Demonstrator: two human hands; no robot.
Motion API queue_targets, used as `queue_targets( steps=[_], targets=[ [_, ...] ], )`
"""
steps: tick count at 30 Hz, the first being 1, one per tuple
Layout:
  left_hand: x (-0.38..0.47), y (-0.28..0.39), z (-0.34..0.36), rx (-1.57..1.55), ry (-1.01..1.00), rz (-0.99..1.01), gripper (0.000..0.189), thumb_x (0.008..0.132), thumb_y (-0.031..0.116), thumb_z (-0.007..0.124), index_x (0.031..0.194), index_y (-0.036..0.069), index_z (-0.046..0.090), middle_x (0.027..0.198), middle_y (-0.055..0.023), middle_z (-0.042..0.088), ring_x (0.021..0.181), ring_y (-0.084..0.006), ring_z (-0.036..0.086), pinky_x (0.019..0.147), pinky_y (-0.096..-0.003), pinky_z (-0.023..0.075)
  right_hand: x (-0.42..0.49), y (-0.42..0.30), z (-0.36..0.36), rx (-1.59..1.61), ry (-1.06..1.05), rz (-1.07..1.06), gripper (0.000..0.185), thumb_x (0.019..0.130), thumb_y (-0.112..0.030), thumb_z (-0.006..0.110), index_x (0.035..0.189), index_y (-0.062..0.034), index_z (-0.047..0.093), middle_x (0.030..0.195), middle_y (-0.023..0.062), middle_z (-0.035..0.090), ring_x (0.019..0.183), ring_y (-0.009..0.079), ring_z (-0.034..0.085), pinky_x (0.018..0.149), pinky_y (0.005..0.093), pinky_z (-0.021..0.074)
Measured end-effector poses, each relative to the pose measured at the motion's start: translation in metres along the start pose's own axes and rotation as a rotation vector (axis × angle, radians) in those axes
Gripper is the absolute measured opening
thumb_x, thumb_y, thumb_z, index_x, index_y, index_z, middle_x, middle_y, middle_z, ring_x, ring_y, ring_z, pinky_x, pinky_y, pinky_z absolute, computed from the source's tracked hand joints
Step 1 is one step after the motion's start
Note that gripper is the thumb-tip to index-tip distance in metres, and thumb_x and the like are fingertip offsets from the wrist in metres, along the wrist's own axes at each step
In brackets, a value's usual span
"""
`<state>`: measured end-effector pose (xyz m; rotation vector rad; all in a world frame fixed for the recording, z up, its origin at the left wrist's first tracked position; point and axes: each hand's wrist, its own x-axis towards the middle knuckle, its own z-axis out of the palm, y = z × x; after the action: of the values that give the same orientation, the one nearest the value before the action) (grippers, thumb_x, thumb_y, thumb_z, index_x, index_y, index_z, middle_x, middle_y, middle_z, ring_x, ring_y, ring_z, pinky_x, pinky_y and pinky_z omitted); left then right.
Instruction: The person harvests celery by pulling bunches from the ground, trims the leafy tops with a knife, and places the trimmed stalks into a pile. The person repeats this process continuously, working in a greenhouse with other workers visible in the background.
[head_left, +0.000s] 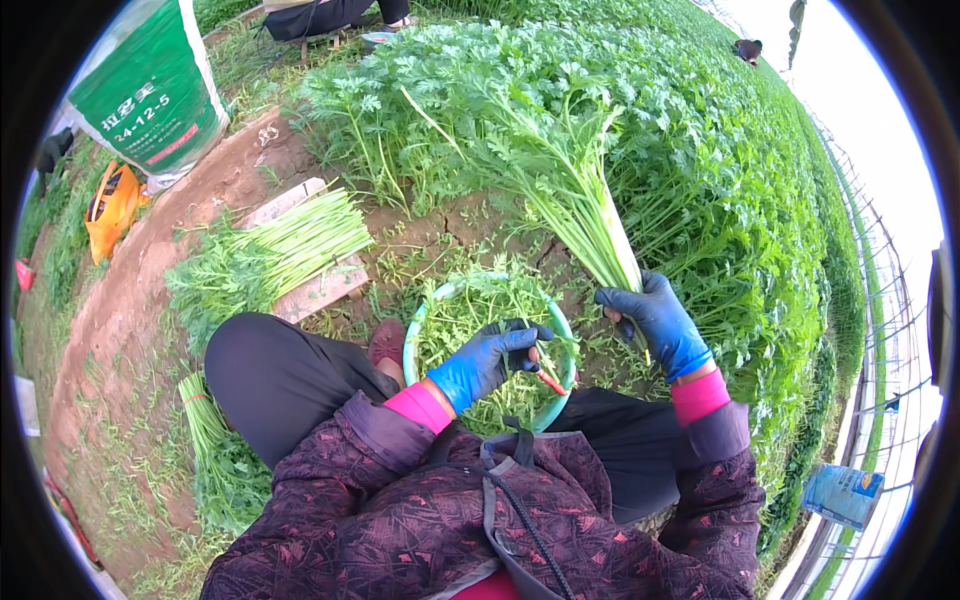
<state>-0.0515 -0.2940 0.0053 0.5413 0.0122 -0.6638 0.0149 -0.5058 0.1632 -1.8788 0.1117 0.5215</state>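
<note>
My right hand (651, 321), in a blue and black glove, is closed around the stem ends of a bunch of chrysanthemum greens (592, 214). The bunch tilts up and left, its leaves against the standing crop. Over the pale green basin (411, 352) is my left hand (499, 352), gloved alike, with its fingers curled beside thin leafy stems. Whether it grips them is not clear. A red handle-like piece (552, 383) shows just below these fingers; the rest of it is hidden. Loose leaves and trimmings (469, 315) fill the basin between my knees.
Cut greens (311, 240) lie stacked on a board (322, 289). A banded bundle (201, 412) rests by my left knee. Dense crop (720, 202) stands ahead and right. A green-white sack (150, 97), an orange bag (112, 210) and a seated person (322, 19) are farther off.
</note>
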Motion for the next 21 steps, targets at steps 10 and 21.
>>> queue_targets(
  steps=[10,21],
  targets=[
    [0.001,0.003,0.024,0.377,0.138,0.018,0.015,0.094,0.013,0.061,0.105,0.003,0.065,0.083,-0.0057,0.068,0.072,-0.0133,0.066,0.065,-0.0267,0.054,0.003,0.072,0.066,0.392,-0.067,0.139,0.02,0.092,-0.009,0.061,0.104,0.0056,0.057,0.076,0.009,0.065,0.057,0.016,0.064,0.045,0.0275,0.0485],
    [0.01,-0.011,0.002,0.658,0.265,0.231,0.027,0.086,0.02,0.075,0.1,0.002,0.061,0.079,-0.0009,0.059,0.066,-0.007,0.056,0.059,-0.0244,0.0486,-0.006,0.052,0.065,0.325,-0.14,0.235,0.038,0.094,-0.011,0.06,0.129,-0.0027,0.047,0.069,0.0079,0.063,0.045,0.0109,0.053,0.038,0.0237,0.0397]
  ],
)
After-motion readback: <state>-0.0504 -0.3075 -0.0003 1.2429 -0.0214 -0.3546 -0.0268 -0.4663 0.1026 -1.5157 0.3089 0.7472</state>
